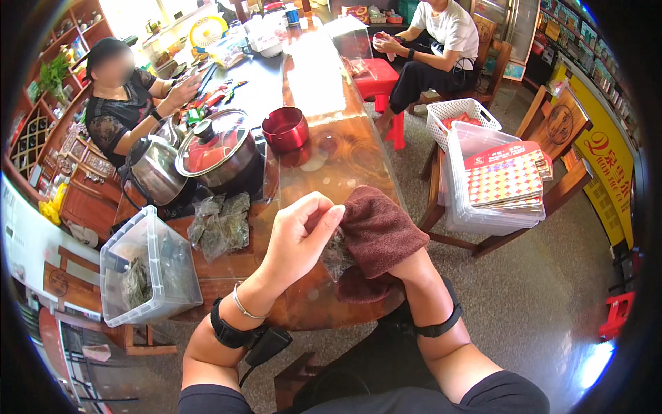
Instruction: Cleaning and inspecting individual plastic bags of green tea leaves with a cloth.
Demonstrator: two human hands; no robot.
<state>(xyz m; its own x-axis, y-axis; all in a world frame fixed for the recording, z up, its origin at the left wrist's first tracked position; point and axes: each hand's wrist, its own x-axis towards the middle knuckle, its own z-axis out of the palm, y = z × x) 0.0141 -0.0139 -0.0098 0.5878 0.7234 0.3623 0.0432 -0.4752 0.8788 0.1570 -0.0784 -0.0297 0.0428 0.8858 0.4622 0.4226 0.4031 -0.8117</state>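
My left hand is closed in a pinch at the upper left edge of a brown towel. The towel drapes over my right hand, whose fingers are hidden; only the wrist shows below the cloth. A lower fold of the towel hangs over the rounded end of the wooden table. Partly behind the towel lies a clear plastic bag. To the left of my hands, bags of dark dried leaves rest on the table.
Beyond stand a lidded pot, a steel kettle and a red metal bowl. A clear bin sits left; another bin with patterned boxes rests on a chair at right. Two people sit farther off, near a red stool.
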